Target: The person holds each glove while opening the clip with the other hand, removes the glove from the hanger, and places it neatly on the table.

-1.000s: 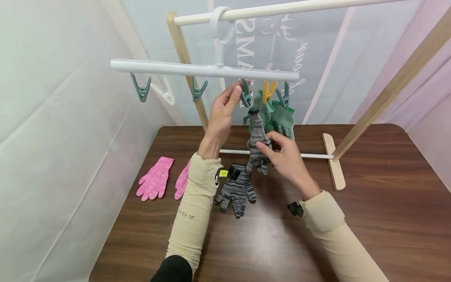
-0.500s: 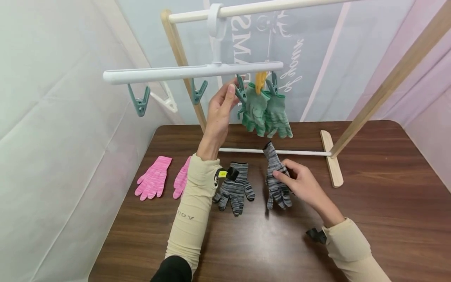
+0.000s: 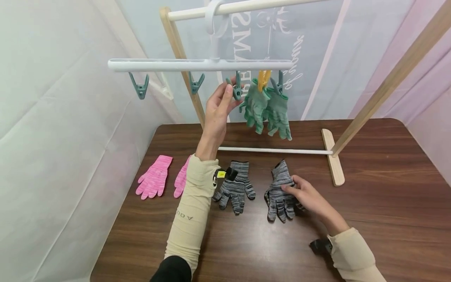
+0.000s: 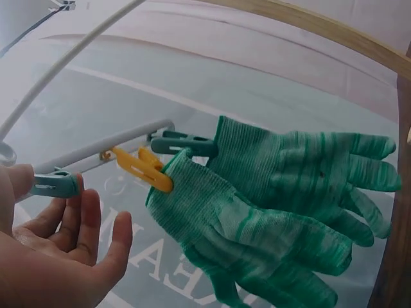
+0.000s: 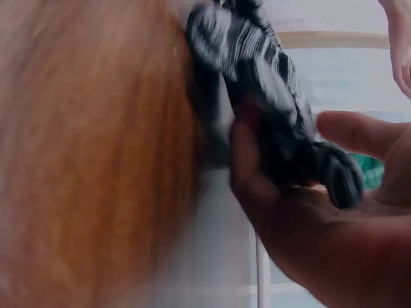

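I would hold the left hand (image 3: 216,114) steady: its thumb and fingers pinch a teal clip (image 3: 237,91) under the white hanger (image 3: 158,65), and an even squeeze should spare the hanger from swinging. On the right hand (image 3: 310,199), thumb and fingers are clamped on the side of a striped glove (image 3: 279,191), low over the table (image 3: 246,250) and right of a matching glove (image 3: 237,192) lying flat; the right wrist view is blurred, so I cannot tell whether the held one touches the table. I would pinch it clear of the cuff, leaving that edge free, and straighten any fold. The glove looks knitted, banded in black and grey, its cuff narrowed and pointing toward the rack (image 3: 396,79), its fingered end nearer the person. I judge it limp, likely to sag if gripped one-sided.
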The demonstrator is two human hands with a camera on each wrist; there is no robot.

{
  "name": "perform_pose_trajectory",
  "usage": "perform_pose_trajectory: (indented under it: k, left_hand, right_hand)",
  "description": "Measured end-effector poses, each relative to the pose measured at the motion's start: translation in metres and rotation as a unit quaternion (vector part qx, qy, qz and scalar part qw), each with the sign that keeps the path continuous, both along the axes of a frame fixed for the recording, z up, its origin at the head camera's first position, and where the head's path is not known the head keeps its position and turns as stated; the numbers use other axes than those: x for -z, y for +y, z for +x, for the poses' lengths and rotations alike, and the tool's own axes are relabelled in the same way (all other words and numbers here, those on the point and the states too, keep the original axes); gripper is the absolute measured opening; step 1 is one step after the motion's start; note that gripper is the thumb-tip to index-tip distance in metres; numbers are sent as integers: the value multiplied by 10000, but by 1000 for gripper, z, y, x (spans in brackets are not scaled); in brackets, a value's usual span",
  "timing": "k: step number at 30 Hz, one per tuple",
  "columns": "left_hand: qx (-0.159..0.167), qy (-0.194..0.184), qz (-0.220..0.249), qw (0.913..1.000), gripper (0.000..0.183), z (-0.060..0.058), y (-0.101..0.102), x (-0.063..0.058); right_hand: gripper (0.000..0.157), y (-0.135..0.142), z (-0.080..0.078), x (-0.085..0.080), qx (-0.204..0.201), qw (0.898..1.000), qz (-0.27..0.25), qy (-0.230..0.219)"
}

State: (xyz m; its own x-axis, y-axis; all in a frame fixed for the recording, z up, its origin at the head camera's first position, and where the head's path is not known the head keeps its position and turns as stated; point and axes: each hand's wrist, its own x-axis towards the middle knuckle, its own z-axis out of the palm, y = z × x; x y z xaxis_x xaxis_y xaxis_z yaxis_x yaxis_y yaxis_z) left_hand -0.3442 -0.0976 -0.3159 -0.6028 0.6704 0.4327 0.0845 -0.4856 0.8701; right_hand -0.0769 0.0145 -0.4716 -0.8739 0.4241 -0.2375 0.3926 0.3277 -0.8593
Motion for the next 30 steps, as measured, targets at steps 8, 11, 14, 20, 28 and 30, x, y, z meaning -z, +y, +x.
perform_pose_trajectory:
  k: [8, 11, 14, 20, 28, 30]
  left_hand:
    - [-289, -211, 224, 9991, 40, -2, -13, 15]
    - [-504, -331, 395, 9974, 39, -4, -22, 23]
    - [-768, -503, 552, 9942, 37, -7, -30, 30]
    - [-1305, -694, 741, 9862, 30, -15, -41, 43]
    - [-2329, -1012, 761, 9642, 22, -28, -50, 55]
    - [-2569, -912, 508, 9608, 26, -31, -50, 58]
  right_hand:
    - [57, 3, 9, 7, 87, 9984, -386, -391]
    - [68, 3, 12, 6, 108, 9984, -357, -432]
    - [75, 2, 13, 4, 116, 9988, -115, -463]
    - [73, 1, 17, 2, 265, 9964, 724, -342]
    - [55, -9, 18, -5, 659, 9806, 1843, -68]
    - [49, -13, 17, -6, 679, 9742, 2151, 2]
